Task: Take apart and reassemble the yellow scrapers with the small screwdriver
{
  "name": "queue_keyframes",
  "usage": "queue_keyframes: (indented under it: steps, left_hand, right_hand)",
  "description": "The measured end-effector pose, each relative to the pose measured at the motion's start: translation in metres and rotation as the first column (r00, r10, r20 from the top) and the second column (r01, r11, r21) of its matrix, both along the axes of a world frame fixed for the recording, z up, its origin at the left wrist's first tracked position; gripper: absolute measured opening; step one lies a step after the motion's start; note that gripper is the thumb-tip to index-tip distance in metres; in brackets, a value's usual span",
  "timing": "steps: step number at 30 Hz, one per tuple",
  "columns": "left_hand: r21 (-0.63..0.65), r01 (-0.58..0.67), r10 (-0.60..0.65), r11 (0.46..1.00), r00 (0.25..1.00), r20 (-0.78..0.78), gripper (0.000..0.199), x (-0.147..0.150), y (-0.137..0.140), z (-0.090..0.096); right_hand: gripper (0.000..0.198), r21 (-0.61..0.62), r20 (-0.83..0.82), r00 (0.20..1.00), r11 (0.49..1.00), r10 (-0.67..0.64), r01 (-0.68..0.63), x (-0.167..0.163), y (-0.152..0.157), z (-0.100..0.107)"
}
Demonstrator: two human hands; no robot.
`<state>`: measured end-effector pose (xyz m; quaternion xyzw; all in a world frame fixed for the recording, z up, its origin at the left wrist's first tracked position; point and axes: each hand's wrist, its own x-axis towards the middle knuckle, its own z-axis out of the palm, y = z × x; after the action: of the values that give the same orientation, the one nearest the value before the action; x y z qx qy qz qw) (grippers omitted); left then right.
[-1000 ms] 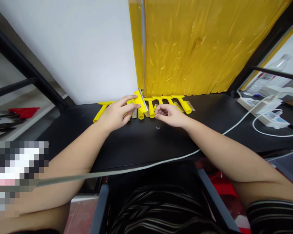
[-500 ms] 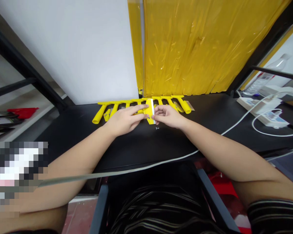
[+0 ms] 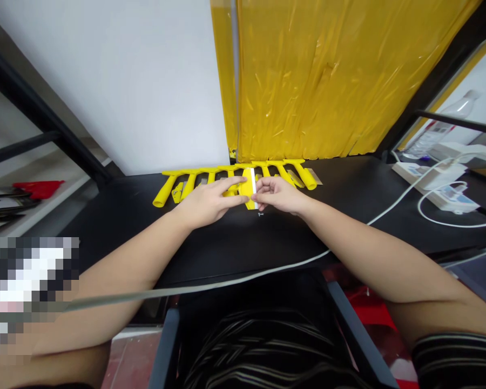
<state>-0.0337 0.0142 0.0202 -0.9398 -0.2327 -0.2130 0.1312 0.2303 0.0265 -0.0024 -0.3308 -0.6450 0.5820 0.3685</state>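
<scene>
Over the middle of the black table, a yellow scraper head [image 3: 248, 186] with a straight white strip [image 3: 254, 186] along its right edge is between my hands. My left hand [image 3: 204, 202] grips the yellow part from the left, thumb and forefinger stretched along it. On the other side my right hand [image 3: 279, 194] pinches the white strip, its fingers curled. Just below lies a small metal screw-like piece [image 3: 261, 214]. Behind the hands is a row of several yellow scrapers with tubular handles [image 3: 164, 192], partly covered by my hands; thin metal blades [image 3: 314, 176] show among them.
A white cable [image 3: 291, 266] crosses the table's front edge and climbs right to white power boxes [image 3: 433, 186]. A clear plastic bottle [image 3: 441, 127] stands behind those. Yellow plastic sheeting [image 3: 328, 81] and a white panel [image 3: 146, 81] close off the back.
The yellow scraper head has shifted slightly toward me, both hands moving with it. My left thumb lies a little further along the yellow part.
</scene>
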Motion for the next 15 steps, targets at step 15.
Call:
queue_keyframes:
  steps: [15]
  left_hand:
    - [-0.089,-0.037,0.08,0.995,0.831,0.551,0.023,-0.032,0.018,0.024]
  right_hand:
    - [0.023,0.435,0.21,0.975,0.9,-0.075,-0.025,0.004,-0.006,0.01]
